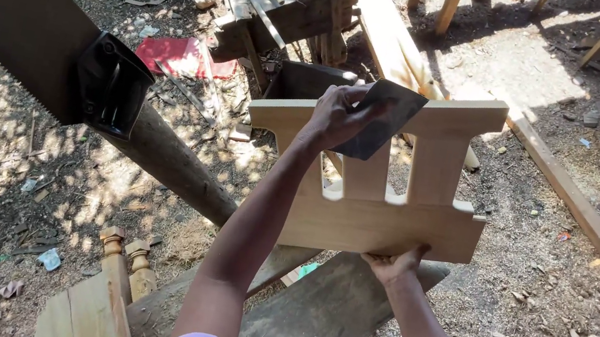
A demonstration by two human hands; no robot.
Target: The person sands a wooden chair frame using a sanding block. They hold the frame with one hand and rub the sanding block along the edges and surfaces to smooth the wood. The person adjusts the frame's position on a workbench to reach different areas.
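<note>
Sandpaper (378,121) pressed by left hand (338,118) against wooden panel (382,216), grip closed; right hand (394,263) clasping panel's bottom edge. Sanding apparently underway, upper rail only.

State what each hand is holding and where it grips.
Left hand presses a dark grey sandpaper sheet on the pale slatted wooden panel near its top rail. Right hand grips the panel's bottom edge.

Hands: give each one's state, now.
Left hand: closed on a dark grey sandpaper sheet.
Right hand: gripping the pale slatted wooden panel.
</note>
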